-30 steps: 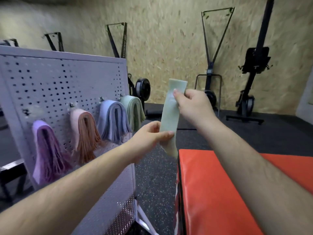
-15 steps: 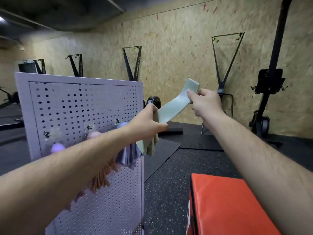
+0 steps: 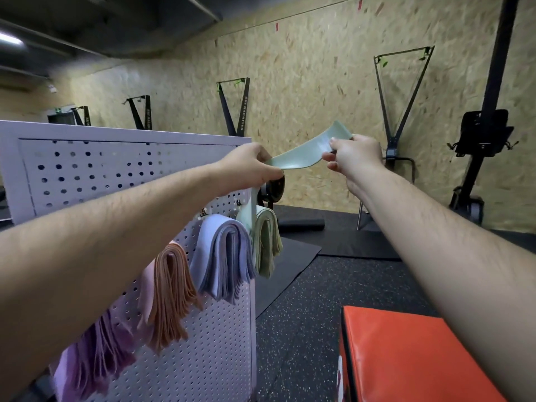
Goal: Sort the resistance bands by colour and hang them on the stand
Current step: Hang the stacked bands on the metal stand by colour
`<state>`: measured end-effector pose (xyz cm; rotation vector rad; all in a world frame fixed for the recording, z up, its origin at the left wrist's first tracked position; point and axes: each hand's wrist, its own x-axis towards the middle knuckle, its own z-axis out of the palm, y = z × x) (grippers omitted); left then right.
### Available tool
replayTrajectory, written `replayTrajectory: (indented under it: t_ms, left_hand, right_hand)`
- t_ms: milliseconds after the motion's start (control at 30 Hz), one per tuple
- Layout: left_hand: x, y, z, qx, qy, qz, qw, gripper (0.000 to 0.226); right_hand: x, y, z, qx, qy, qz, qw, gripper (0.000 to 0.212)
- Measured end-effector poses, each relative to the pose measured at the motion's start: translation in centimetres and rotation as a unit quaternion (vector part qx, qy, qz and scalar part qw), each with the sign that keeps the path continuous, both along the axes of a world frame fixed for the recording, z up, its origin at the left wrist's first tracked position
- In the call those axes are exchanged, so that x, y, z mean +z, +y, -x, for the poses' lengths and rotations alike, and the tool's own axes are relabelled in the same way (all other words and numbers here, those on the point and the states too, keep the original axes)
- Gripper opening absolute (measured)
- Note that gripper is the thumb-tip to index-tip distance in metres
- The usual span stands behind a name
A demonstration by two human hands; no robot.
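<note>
- Band [image 3: 301, 158]: pale green, held in air between both hands, off the right end of the stand [image 3: 130, 134]. Not seen seated on any peg.
- L hand [image 3: 249, 166]: grip closed, fingers and thumb curled round the band's near end.
- R hand [image 3: 355, 153]: grip closed to a pinch, thumb on top, on the far end. It sits higher and further right.
- Long axis: runs from L hand up and right to R hand, slight sag mid-span.
- Below L hand a length of the band drops straight down to the green bundle [image 3: 265, 242]. Touching or just in front: cannot tell.
- Key relation: green bundle hangs directly under L hand, well left of and below R hand. L hand is nearer. Peg itself hidden under the bundle.
- Judgement: R end needs to come down and left so the loop drops over that peg.
- Blue bundle [image 3: 223, 256] hangs just beside the green. Risk, as judged: band lands on the wrong colour.
</note>
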<state>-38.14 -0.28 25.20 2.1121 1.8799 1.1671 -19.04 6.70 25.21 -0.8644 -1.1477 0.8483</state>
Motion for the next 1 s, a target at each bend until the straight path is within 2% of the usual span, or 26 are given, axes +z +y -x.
replayTrajectory:
  t_ms: [133, 333, 533, 767, 900, 1000]
  left_hand:
    - [-0.4, 1.4, 0.7, 0.007, 0.018, 0.007, 1.0, 0.021]
    - [-0.8, 2.5, 1.8, 0.023, 0.021, 0.003, 1.0, 0.025]
    - [-1.6, 2.8, 2.9, 0.064, 0.065, 0.065, 0.994, 0.032]
    - [-2.6, 2.9, 4.0, 0.082, 0.129, 0.102, 0.983, 0.027]
    - [-3.4, 3.1, 4.1, 0.061, 0.15, 0.072, 0.984, 0.035]
    - [-3.4, 3.2, 3.8, 0.048, 0.18, 0.066, 0.98, 0.029]
  right_hand:
    - [0.4, 1.8, 1.3, 0.004, -0.002, 0.003, 1.0, 0.038]
    - [0.4, 3.8, 2.7, 0.0, -0.021, 0.017, 1.0, 0.038]
    - [-1.8, 5.4, 4.3, 0.013, -0.052, 0.06, 0.997, 0.037]
    - [-5.6, 6.4, 5.5, 0.055, -0.049, 0.122, 0.99, 0.051]
    - [-8.6, 6.5, 5.9, 0.091, -0.059, 0.151, 0.983, 0.042]
    - [-10.6, 5.9, 6.1, 0.116, -0.077, 0.176, 0.974, 0.03]
